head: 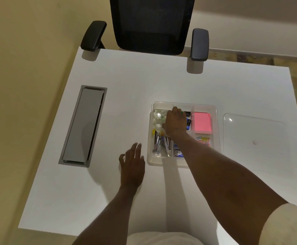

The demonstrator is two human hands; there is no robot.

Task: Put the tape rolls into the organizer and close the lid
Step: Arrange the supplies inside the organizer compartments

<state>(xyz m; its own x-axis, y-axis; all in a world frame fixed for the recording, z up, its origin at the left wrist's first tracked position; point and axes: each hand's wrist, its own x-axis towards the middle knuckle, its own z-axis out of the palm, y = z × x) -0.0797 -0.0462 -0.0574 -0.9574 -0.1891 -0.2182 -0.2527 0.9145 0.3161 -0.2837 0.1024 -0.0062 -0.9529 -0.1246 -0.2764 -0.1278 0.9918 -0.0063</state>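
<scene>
A clear plastic organizer point(215, 110) sits on the white table right of centre. Two clear tape rolls point(158, 114) lie in its rear left compartment, one behind the other. My right hand point(175, 123) reaches palm-down into the organizer just right of the rolls; its fingertips are curled under and hidden, so I cannot tell whether they hold anything. My left hand point(132, 164) rests flat on the table with fingers spread, just left of the organizer's front corner. The clear lid point(252, 137) lies flat on the table to the organizer's right.
The organizer also holds staplers point(157, 143), a pink sticky-note pad point(202, 122), coloured paper clips point(204, 140) and dark markers point(188, 114). A grey cable hatch point(83, 124) is set into the table at left. A black office chair point(151, 25) stands at the far edge.
</scene>
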